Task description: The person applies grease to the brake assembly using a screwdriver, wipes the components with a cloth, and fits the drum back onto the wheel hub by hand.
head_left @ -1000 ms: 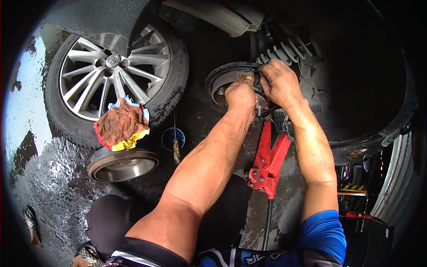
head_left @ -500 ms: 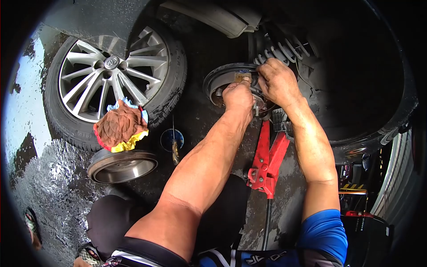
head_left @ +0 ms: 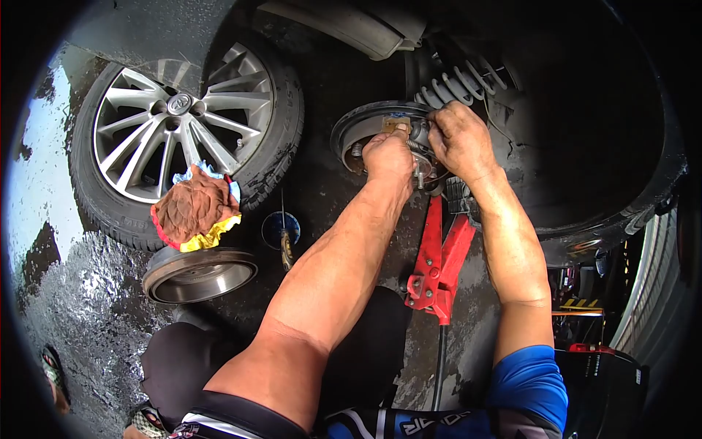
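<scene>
Here, left hand [head_left: 387, 157] and right hand [head_left: 457, 139] clenched on one brake assembly [head_left: 349, 132]; one drum [head_left: 199, 274], one jack [head_left: 439, 271].

This is a car repair spot, a roadside or open-fronted garage with work done on the ground. A car's raised wheel arch [head_left: 351, 29] stands above the left hand [head_left: 390, 157] and right hand [head_left: 457, 143], with a coil spring [head_left: 461, 84] just beyond them and the bare brake assembly [head_left: 362, 132] under their fingers. A red jack [head_left: 439, 271] props the car just below the hands. Well to the left of the left hand the removed alloy wheel [head_left: 183, 124] leans on the car with a rag [head_left: 194, 208] draped on it, and a brake drum [head_left: 199, 274] lies on wet, oily pavement [head_left: 80, 293].
</scene>
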`<act>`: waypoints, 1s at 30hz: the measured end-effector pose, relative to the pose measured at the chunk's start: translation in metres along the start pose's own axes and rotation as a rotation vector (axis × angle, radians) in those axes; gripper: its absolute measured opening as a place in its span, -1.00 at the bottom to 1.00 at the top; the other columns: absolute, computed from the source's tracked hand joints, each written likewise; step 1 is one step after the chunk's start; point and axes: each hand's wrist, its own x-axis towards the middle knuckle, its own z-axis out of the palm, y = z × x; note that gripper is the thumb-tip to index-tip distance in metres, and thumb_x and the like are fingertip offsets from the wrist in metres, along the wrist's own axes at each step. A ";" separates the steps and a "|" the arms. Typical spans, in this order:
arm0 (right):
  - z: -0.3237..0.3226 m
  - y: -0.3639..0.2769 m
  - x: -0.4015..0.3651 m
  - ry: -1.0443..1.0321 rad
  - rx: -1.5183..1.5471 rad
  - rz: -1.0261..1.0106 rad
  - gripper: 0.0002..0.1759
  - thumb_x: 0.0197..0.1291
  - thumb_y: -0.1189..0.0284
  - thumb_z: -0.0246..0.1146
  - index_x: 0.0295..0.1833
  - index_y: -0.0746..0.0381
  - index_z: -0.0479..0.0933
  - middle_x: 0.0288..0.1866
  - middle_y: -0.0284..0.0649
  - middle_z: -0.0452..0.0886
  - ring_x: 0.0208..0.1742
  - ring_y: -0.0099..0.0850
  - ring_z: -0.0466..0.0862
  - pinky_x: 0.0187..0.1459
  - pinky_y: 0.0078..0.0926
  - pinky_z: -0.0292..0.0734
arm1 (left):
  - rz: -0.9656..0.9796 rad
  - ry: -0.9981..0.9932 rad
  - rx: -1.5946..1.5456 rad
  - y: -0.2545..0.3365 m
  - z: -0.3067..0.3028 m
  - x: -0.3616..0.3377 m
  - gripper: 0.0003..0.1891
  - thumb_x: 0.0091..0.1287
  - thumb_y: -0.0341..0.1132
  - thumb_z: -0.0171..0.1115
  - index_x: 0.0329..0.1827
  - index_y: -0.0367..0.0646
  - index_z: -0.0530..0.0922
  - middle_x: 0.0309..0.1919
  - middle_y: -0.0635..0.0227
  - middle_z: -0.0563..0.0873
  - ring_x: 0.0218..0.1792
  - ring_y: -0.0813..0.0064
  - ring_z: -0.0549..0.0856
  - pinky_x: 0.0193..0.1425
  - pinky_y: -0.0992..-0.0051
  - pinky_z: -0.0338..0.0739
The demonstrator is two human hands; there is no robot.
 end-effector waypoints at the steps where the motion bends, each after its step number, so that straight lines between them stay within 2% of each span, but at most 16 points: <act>1: 0.001 0.000 0.001 0.011 0.002 -0.024 -0.84 -0.06 0.55 0.34 -0.27 0.25 0.58 -0.37 -0.19 0.52 -0.25 -0.16 0.62 -0.22 -0.26 0.59 | 0.002 0.004 0.000 0.001 0.000 0.000 -0.81 0.39 -0.34 0.23 -0.40 -0.13 0.46 -0.63 0.48 0.44 -0.71 0.63 0.38 -0.66 0.59 0.32; 16: 0.003 0.002 -0.001 0.002 0.026 0.058 -0.87 -0.01 0.53 0.31 -0.27 0.25 0.59 -0.35 -0.17 0.55 -0.25 -0.16 0.63 -0.22 -0.23 0.59 | -0.007 -0.001 -0.024 0.002 0.001 -0.002 -0.80 0.37 -0.33 0.25 -0.41 -0.13 0.45 -0.64 0.48 0.41 -0.72 0.61 0.36 -0.65 0.57 0.31; 30: 0.010 0.001 0.001 -0.017 0.016 0.014 -0.85 -0.02 0.51 0.32 -0.27 0.25 0.57 -0.35 -0.15 0.54 -0.24 -0.12 0.62 -0.21 -0.21 0.57 | 0.000 0.009 0.012 0.002 0.001 -0.002 -0.81 0.38 -0.34 0.24 -0.41 -0.12 0.46 -0.66 0.49 0.41 -0.73 0.61 0.37 -0.67 0.56 0.31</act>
